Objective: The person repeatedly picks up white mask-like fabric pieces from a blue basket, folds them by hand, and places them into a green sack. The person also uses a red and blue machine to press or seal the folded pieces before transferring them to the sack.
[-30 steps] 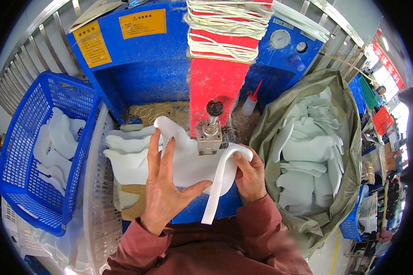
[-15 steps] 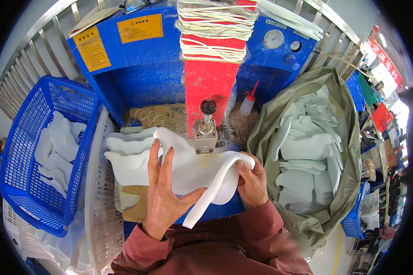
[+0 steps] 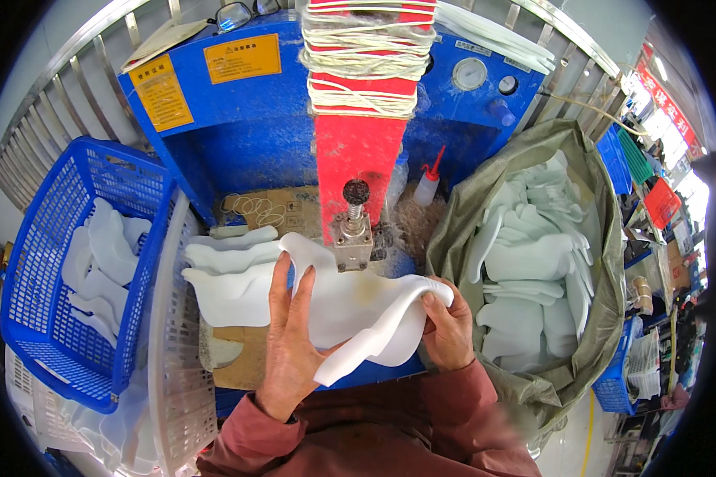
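A white, curved foam piece (image 3: pixel 334 302) lies partly beneath the metal head (image 3: pixel 354 248) of a machine's red arm, its near right edge folded up. My right hand (image 3: pixel 451 338) pinches that raised edge at its right end, thumb on top. Against the piece's left side rests my left hand (image 3: pixel 289 362), index and middle fingers stretched out and apart. Its thumb tip is hidden behind the folded strip. Just left of my left fingers, several similar white pieces (image 3: pixel 227 292) overlap on brown cardboard (image 3: pixel 243 362).
A blue basket (image 3: pixel 24 306) with white pieces stands left, beside a pale plastic crate (image 3: pixel 163 350). To the right, a green-grey sack (image 3: pixel 445 230) holds many pieces. A red-tipped bottle (image 3: pixel 426 189) stands behind the head. Pale cord (image 3: pixel 366 48) wraps the red arm (image 3: pixel 358 151).
Both hands have moved slightly right with the foam piece. Its raised edge shows a broader face now, and my left thumb has slipped mostly out of sight behind it.
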